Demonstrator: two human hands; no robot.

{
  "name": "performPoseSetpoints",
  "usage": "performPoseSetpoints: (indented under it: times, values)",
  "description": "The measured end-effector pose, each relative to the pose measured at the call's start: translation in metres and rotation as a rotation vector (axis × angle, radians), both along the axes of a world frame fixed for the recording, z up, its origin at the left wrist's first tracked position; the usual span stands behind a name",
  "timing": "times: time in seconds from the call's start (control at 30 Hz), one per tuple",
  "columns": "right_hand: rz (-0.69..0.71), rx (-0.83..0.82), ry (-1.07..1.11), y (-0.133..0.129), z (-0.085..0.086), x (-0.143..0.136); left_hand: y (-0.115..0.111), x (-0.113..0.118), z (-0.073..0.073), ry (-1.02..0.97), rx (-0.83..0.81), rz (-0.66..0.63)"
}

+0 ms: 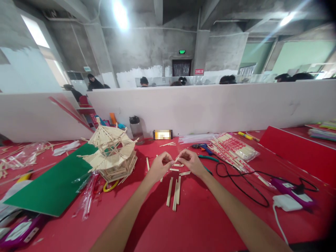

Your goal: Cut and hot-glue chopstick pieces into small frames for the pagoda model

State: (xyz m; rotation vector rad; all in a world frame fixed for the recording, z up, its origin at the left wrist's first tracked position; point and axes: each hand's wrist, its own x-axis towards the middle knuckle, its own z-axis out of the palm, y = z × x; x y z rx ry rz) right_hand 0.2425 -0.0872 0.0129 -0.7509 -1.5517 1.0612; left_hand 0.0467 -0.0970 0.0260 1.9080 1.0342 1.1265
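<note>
My left hand [160,166] and my right hand [191,162] meet above the red table, each with thumb and forefinger pinched. Between their fingertips is a short wooden stick [176,159], mostly covered by the fingers. Just below lie a few short stick pieces [174,169]. Nearer to me, several longer wooden sticks [175,196] lie side by side, pointing away. To the left stands a pavilion model [112,154] built of sticks, with two tiers of roof, close to a green board [52,185].
A glue gun [206,148] with a black cord lies right, beside packs of sticks [233,148]. Purple power strips [292,192] sit at both sides. A phone [162,134] and a bottle [136,129] stand against the white partition [210,108]. People sit beyond it.
</note>
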Motion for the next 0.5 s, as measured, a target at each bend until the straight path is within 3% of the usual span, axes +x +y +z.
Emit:
performPoseSetpoints:
  times: [0.3,0.5]
  values:
    - [0.049,-0.035,0.052,-0.001,-0.005,-0.006,0.001,0.002,0.001,-0.083,-0.067,-0.094]
    - [0.059,-0.045,0.074,0.001,-0.014,-0.01,0.005,0.001,-0.007,-0.052,-0.043,-0.089]
